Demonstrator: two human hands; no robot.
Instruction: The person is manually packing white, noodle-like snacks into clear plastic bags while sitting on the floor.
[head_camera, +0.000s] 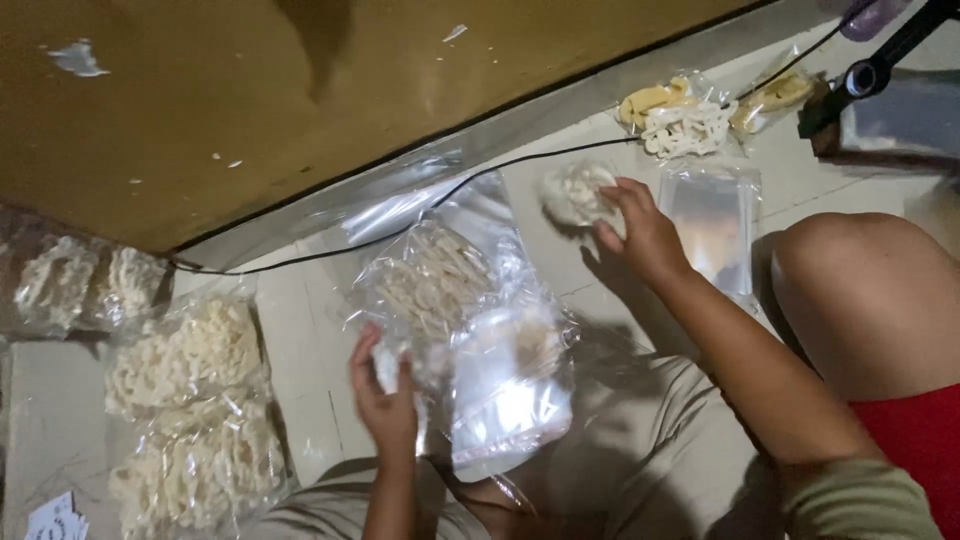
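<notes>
Lying in a row to the left of the left hand (385, 395), filled bags (190, 400) wait sealed. This hand pinches the edge of a clear bag (480, 350), probably to keep its mouth open. Further right, the right hand (645, 232) closes its fingers on a white cracker (575, 192), which sticks out left of the fingertips.

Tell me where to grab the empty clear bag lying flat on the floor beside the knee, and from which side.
Pinch the empty clear bag at its near short edge, coming from the person's side. It lies flat, so only an edge can probably be lifted; the right hand, holding a cracker, is just left of it.
</notes>
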